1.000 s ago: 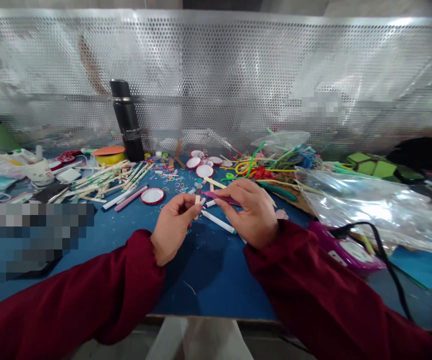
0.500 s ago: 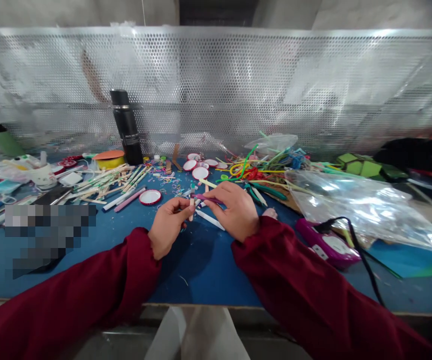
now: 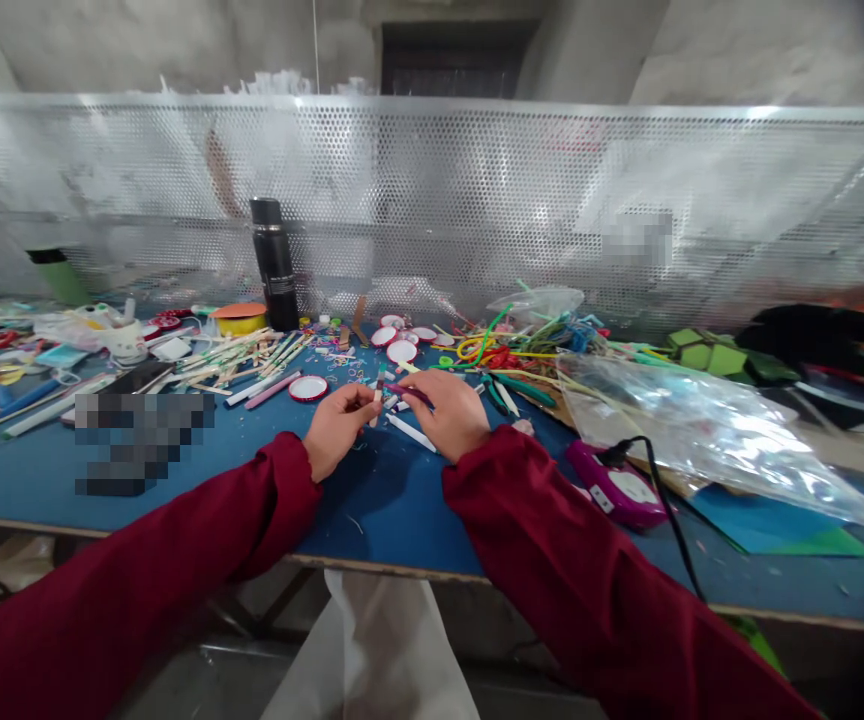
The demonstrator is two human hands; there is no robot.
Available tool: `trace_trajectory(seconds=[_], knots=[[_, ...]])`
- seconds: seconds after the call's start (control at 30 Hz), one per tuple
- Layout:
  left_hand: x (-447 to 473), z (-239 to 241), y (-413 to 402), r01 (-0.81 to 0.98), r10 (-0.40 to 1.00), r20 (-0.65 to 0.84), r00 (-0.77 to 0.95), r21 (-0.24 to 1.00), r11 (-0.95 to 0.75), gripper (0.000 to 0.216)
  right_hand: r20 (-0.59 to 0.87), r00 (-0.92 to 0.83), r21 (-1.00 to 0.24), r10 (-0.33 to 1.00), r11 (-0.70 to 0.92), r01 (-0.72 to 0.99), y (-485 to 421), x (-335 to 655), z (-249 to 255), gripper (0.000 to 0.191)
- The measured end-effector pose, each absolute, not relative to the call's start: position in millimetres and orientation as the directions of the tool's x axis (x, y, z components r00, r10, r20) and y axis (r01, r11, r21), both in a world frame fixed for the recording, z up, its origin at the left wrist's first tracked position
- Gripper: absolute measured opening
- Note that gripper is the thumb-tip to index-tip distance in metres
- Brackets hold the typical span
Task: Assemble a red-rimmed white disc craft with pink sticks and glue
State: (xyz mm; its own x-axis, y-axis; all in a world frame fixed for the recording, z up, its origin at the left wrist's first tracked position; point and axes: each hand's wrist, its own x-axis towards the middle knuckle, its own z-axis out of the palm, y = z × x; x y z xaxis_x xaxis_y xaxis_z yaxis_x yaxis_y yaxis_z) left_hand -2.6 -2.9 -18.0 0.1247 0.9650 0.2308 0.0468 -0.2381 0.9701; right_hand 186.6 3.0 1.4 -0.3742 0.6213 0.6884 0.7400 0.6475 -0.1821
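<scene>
My left hand [image 3: 336, 428] is closed, pinching a small pale wooden stick [image 3: 378, 396] upright between thumb and fingers; its upper part shows dark green colouring. My right hand [image 3: 456, 412] is curled around a purple marker pen [image 3: 411, 395], and the pen's tip is close to the stick. I cannot tell whether the tip touches it. Beneath the hands a white pen [image 3: 411, 432] lies on the blue table [image 3: 394, 520]. A white lid with a red rim [image 3: 307, 388] lies beyond my left hand.
Further left are a pile of wooden sticks [image 3: 241, 362], a black bottle [image 3: 274, 265] and a cup [image 3: 124, 342]. Pliers [image 3: 526, 390], a purple device [image 3: 616, 485] with a black cord and a clear plastic bag [image 3: 702, 420] lie right. A perforated metal panel [image 3: 462, 200] stands behind.
The camera view has tilted up and turned slightly left. Both hands keep their grips, and the purple marker now sits a little differently against the stick's upper part.
</scene>
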Motion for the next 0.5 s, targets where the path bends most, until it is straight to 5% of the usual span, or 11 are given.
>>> trace_trajectory(seconds=[0.5], knots=[[-18.9, -17.8, 9.6, 0.099, 0.901, 0.367, 0.231, 0.912, -0.397, 0.029, 0.709, -0.405, -0.161, 0.578, 0.691, 0.705, 10.7, 183.4, -4.5, 0.024]])
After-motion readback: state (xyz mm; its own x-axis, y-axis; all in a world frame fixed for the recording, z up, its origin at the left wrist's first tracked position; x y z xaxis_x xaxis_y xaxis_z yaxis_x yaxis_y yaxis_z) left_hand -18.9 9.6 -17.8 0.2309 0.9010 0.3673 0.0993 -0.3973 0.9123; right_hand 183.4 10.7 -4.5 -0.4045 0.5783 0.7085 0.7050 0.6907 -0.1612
